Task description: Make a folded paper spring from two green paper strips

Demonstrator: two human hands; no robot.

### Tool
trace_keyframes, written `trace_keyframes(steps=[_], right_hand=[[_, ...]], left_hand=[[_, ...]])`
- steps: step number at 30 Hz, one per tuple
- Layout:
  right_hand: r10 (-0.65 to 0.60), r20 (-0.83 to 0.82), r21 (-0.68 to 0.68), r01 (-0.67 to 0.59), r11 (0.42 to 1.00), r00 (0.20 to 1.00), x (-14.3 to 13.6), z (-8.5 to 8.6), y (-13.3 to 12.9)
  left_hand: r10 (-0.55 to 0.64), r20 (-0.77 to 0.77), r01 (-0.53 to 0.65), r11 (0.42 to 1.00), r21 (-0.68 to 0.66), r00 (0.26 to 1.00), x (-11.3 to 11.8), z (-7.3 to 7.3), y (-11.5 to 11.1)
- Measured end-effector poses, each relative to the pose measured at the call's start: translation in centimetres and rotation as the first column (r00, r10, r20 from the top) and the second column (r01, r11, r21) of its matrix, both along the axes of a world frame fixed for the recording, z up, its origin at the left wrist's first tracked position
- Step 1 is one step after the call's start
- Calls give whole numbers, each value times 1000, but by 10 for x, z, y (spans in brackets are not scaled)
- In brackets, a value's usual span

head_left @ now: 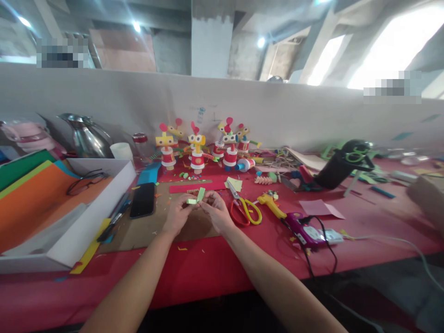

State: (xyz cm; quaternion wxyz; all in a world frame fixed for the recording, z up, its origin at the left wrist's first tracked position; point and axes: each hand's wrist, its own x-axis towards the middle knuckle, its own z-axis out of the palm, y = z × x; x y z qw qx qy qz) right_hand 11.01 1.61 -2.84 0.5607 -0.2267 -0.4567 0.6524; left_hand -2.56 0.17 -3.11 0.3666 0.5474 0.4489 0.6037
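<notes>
Two arms of a light green paper strip (pixel 200 194) meet at an angle between my hands, above a brown cardboard sheet (pixel 138 231). My left hand (pixel 178 212) pinches the strip from the left side. From the right, my right hand (pixel 215 210) grips it near the bend with thumb and fingers. Just behind the hands lie a red paper strip (pixel 180 188) and a small folded brownish paper spring (pixel 193 192), partly hidden. Scissors (pixel 244 203) with red and yellow handles rest to the right of my right hand, their blades on a pale yellow paper piece (pixel 234 184).
Several paper-cup robot figures (pixel 197 159) stand at the back. On the left are a phone (pixel 142 200), a white box (pixel 93 212) of coloured paper and a steel jug (pixel 86 138). A yellow glue gun (pixel 272 206), purple power strip (pixel 305 231) with cables and black holder (pixel 333 169) occupy the right.
</notes>
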Motion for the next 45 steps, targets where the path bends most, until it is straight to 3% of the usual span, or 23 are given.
trace_keyframes(steps=[9, 14, 18, 21, 24, 28, 31, 37, 45], right_hand=[[-113, 106, 127, 99, 987, 988, 0, -5, 1], [-106, 133, 193, 80, 978, 985, -1, -3, -1], [-109, 230, 293, 38, 955, 967, 1, -1, -3], [-191, 333, 376, 56, 925, 923, 3, -1, -3], [-293, 399, 434, 103, 895, 869, 4, -4, -1], [-342, 454, 480, 99, 872, 823, 6, -5, 3], [-352, 478, 497, 82, 864, 805, 7, -3, 6], [-289, 449, 431, 79, 899, 845, 8, -3, 7], [-337, 439, 475, 103, 874, 833, 7, -5, 7]], left_hand=[[-48, 376, 122, 977, -176, 925, 7, -4, -2], [-91, 510, 215, 958, -188, 855, 5, -2, -2], [-49, 600, 242, 939, -246, 798, -1, 1, 0], [-64, 608, 259, 936, -238, 791, -1, 2, -1], [-85, 552, 257, 936, -242, 829, 2, 1, -2], [-89, 392, 211, 936, -281, 916, 4, 2, -3], [-132, 343, 251, 909, -333, 930, 1, 6, -4], [-90, 412, 253, 898, -360, 907, -4, 10, -6], [-123, 581, 391, 846, -362, 805, -7, 8, -5]])
